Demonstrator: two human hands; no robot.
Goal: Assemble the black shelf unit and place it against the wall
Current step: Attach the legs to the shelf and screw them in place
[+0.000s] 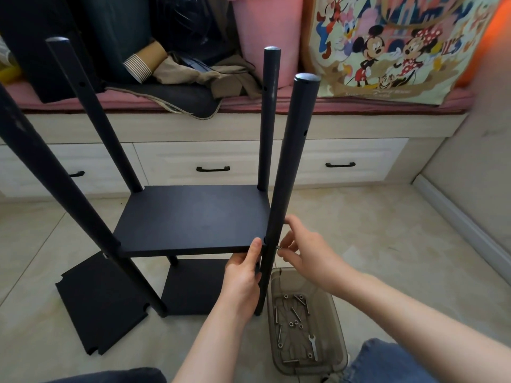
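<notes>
Fastening step: a judgement from the pose, the shelf board (193,219) is being bolted to the front right post (287,172) at the board's near right corner.
Shelf unit: centre of the frame, standing on the floor (373,230), with four black posts upright or leaning and one board mounted partway up. A lower board (193,286) sits beneath it, and it is not yet against any wall.
Screw (277,246): small and silvery, at the right side of the post, level with the board's edge. How deep it sits cannot be told.
Right hand (307,252): fingers bunched, the tips pinching the screw head.
Left hand (243,280): thumb laid on the board's front edge, fingers curled round the post just below the corner.
Spare board (96,302): flat on the floor, lower left, with notched corners.
Tray (307,369): clear plastic, lower right, just beside the post's foot. It holds loose screws, nuts and a wrench (313,348).
Background: a bench with drawers (221,161) across the top, and a cartoon tote bag (387,51) at upper right.
Risk, alignment: the post leans, so its hole may sit off the board's hole and the screw could bind or go in crooked.
Risk, grip: if the left hand eases, the corner may sag and the screw could drop out.
</notes>
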